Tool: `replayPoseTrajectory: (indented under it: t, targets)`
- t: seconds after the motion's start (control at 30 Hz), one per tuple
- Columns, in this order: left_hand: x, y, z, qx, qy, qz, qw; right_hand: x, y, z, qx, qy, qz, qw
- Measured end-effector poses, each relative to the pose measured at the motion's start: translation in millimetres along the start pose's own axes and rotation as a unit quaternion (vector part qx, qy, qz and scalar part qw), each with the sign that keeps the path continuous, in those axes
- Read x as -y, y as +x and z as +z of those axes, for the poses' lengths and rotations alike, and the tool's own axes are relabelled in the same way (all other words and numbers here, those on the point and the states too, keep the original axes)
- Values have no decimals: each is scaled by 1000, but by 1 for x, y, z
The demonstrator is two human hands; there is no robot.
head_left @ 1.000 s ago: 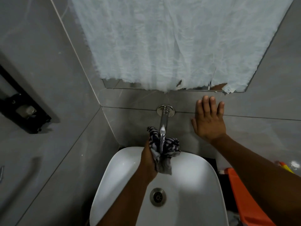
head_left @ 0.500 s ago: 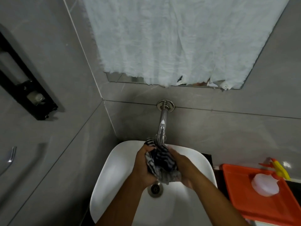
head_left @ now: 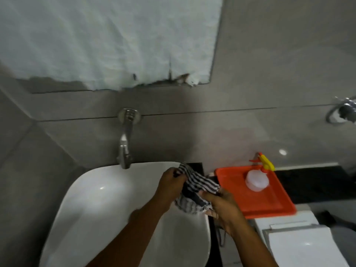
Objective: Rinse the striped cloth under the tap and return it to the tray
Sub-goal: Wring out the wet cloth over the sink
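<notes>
Grey tiled walls (head_left: 269,54) fill most of the view, with a white, torn-edged sheet (head_left: 106,41) covering the mirror above. Below sits the white basin (head_left: 100,209), its near end cut off by the bottom edge and partly hidden by both forearms. At its right a dark surface (head_left: 312,182) carries the orange tray (head_left: 269,201), whose floor is mostly bare; a pale spray bottle (head_left: 257,181) with a yellow and orange trigger stands in its far half. The chrome tap (head_left: 124,149) juts from the wall over the basin's far rim; motion blur makes it hard to tell whether water runs.

The striped cloth (head_left: 198,185) is bunched between both hands above the basin's right rim, just beside the tray's left edge and not in it. It shows dark and pale stripes, crumpled into folds, with a frayed pale end hanging underneath. The left hand (head_left: 170,185) is closed around its far upper part. The right hand (head_left: 221,206) is closed on the nearer lower part, fingers curled under so their tips are hidden. A chrome fitting (head_left: 342,112) is clipped by the right edge.
</notes>
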State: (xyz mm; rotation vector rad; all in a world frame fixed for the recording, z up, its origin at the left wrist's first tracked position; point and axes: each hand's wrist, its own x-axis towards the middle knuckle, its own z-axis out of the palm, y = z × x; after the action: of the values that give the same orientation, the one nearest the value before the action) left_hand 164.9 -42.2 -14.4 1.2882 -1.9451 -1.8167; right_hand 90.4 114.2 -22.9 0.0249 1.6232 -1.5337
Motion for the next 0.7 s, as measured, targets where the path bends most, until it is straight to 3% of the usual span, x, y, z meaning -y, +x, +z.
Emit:
replayPoseTrajectory:
  t: [0.07,0.17,0.3,0.4,0.5,0.6,0.7]
  targets:
    - [-17,19,46,60,124,89,987,-8,8,-38,-67,72,8,995]
    - [-32,52,118,137,283,163,935,-19,30,-89,-142,146,27,979]
    - [-14,104,199,171,430,154,873,-38,73,-134,-184,160,100,965]
    - [11,133,234,190,482,133,845,-53,107,-152,-173,120,150,966]
    - [30,156,255,199,489,113,841,-63,131,-162,-134,92,192,968]
    - [47,160,256,230,508,123,821,-68,144,-166,-124,-19,174,977]
    - [54,147,249,247,489,132,826,-67,140,-163,-149,-100,143,973]
